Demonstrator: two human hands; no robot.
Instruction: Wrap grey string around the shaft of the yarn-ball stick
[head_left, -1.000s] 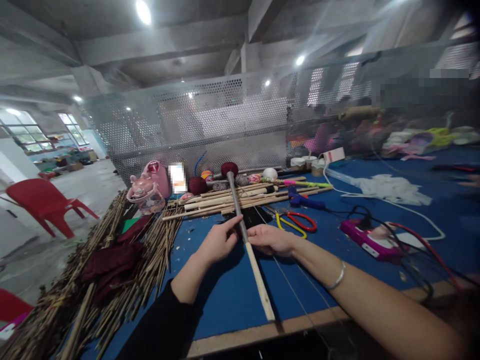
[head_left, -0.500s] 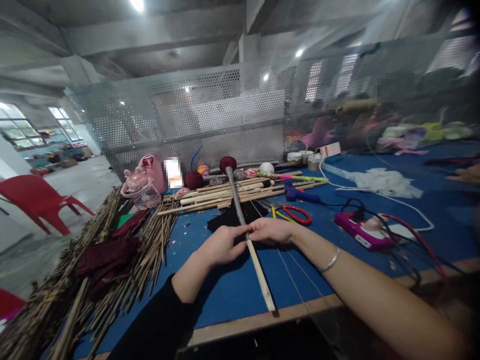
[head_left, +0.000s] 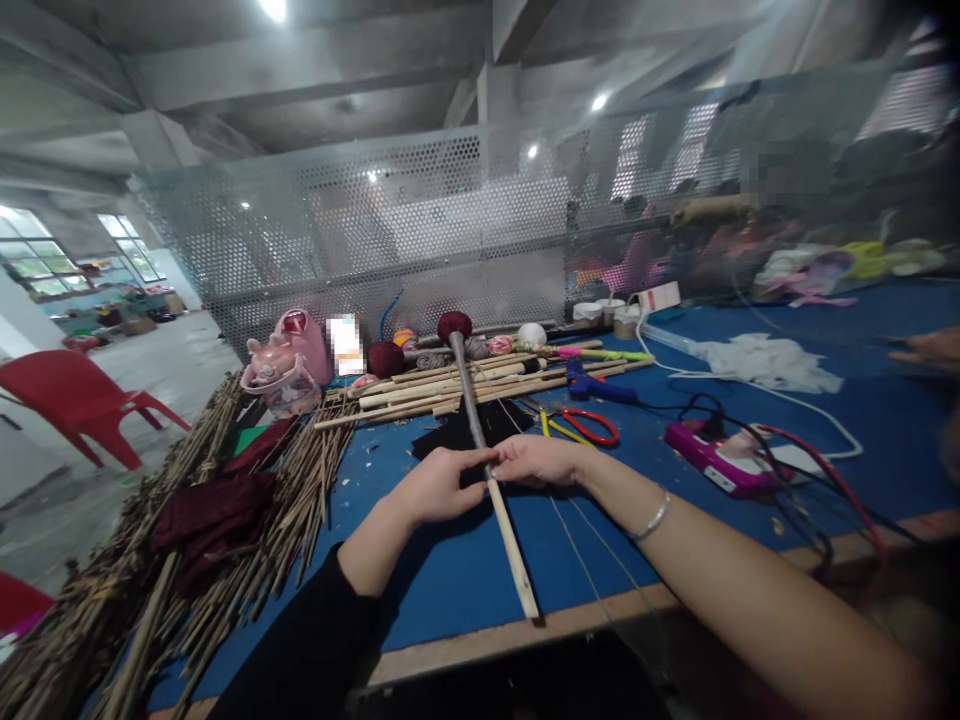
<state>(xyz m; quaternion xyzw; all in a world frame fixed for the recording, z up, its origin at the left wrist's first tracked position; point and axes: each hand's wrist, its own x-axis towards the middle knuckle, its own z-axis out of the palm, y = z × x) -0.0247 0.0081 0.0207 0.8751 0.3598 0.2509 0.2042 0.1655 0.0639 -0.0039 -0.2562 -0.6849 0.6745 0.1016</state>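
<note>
A wooden stick (head_left: 516,560) points away from me across the table, its near part bare. Grey wrapping (head_left: 466,390) covers its far part, up to a dark maroon ball (head_left: 454,327); whether they are joined I cannot tell. My left hand (head_left: 439,487) is closed around the stick where wrapping meets bare wood, thumb below and index finger along the top. Against it, my right hand (head_left: 536,462) pinches the stick at the same spot, its fingertips partly hidden. Thin strands (head_left: 574,540) run from beneath the right hand towards the table's front edge.
Bundled twigs (head_left: 247,560) with maroon cloth lie left. Beyond the hands are peeled sticks (head_left: 420,395), yarn balls (head_left: 386,358) and red-handled scissors (head_left: 592,428). To the right are a blue glue gun (head_left: 600,384), a purple power strip (head_left: 724,465) and another person's hand (head_left: 934,350).
Both hands and the stick have shifted very slightly left in view, holding the same grip. The other person's hand at the right has moved a little.
</note>
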